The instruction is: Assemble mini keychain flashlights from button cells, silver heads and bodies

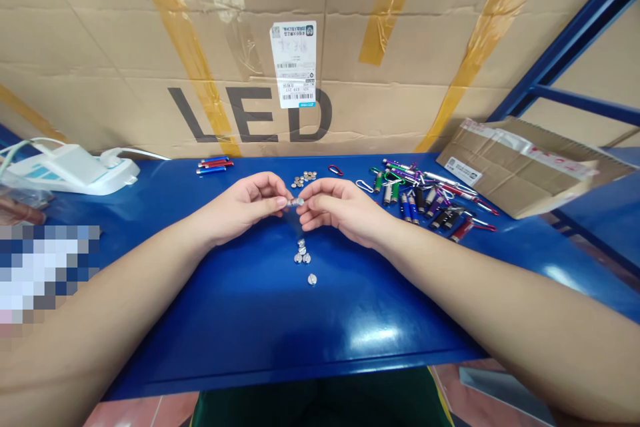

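Between my two hands, just above the blue table (240,320), is a short stack of small silver button cells (295,202). My left hand (255,203) pinches one end of it between thumb and forefinger. At the other end, the thumb and fingertips of my right hand (340,208) close on it. Beyond my fingers lies a group of loose button cells (304,178). Nearer to me are several round silver caps (302,251), with one more cap (312,279) lying apart from them.
Right of my hands lies a pile of small coloured metal flashlights with carabiners (420,197). An open cardboard box (520,163) stands behind them. A red carabiner (335,170) and several slim coloured tubes (213,165) lie farther back. At left is a white power strip (75,170).
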Action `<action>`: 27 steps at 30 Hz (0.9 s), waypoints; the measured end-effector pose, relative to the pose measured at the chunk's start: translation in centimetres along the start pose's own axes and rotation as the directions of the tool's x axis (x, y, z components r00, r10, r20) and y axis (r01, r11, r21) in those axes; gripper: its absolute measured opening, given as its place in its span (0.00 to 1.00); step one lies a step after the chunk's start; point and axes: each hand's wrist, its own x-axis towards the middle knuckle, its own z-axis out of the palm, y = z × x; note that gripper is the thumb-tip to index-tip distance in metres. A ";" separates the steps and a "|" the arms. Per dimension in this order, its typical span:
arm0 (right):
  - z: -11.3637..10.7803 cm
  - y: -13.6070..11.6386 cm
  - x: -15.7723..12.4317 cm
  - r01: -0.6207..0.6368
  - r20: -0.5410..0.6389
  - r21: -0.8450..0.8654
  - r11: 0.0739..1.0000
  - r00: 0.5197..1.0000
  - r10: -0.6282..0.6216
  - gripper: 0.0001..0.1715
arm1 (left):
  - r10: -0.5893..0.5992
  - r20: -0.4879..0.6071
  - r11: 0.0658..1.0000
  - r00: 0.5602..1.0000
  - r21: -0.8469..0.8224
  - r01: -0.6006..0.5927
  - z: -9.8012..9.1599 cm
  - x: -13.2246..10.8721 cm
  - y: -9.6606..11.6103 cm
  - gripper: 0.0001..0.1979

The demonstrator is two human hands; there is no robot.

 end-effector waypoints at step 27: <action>0.5 0.0 -0.2 0.012 0.046 0.010 1.000 0.999 -0.013 0.04 | 0.077 0.068 0.997 0.995 -0.033 -0.075 -0.2 -0.1 -0.1 0.11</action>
